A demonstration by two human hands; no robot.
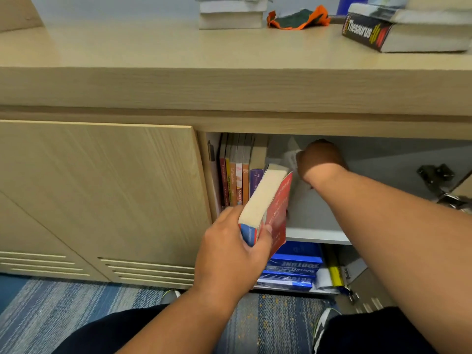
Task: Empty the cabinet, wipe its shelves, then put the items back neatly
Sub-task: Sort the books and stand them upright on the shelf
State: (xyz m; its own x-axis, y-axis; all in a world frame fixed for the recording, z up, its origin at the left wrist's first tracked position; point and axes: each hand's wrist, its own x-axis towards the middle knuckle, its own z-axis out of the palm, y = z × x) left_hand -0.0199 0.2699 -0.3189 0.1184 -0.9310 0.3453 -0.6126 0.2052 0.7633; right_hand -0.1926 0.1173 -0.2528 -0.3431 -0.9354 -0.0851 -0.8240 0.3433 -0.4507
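Inside the open cabinet (332, 236), at the 9 o'clock end of the upper shelf, a row of upright paperbacks (238, 175) stands spine-out against the side wall. Just to the 3 o'clock side of that row, the left hand (229, 254) grips a thick red-covered paperback (265, 198) by its lower corner. The thumb is pressed on the red cover and the fingers are wrapped round the other side. The book leans with its top toward 1 o'clock, page edges facing up, its upper part over the shelf and its lower end out past the shelf's front edge.

Deeper in, at 2 o'clock from the red book, the right hand (319, 157) is curled into a fist with its back toward the camera. Its fingers close on the edge of a white object (291, 157), too blurred to name.

Below, on the lower shelf at 6 o'clock, lie stacked blue reams of copy paper (291, 269), with a yellow item (333, 269) just beside them toward 3 o'clock. A closed cabinet door (102, 187) fills the 9 o'clock side.

Up on the countertop (127, 47) sit a stack of books (231, 14) at 12 o'clock, an orange-and-green cloth (297, 19) just beside it, and a Thesaurus (365, 31) at 2 o'clock under another book.
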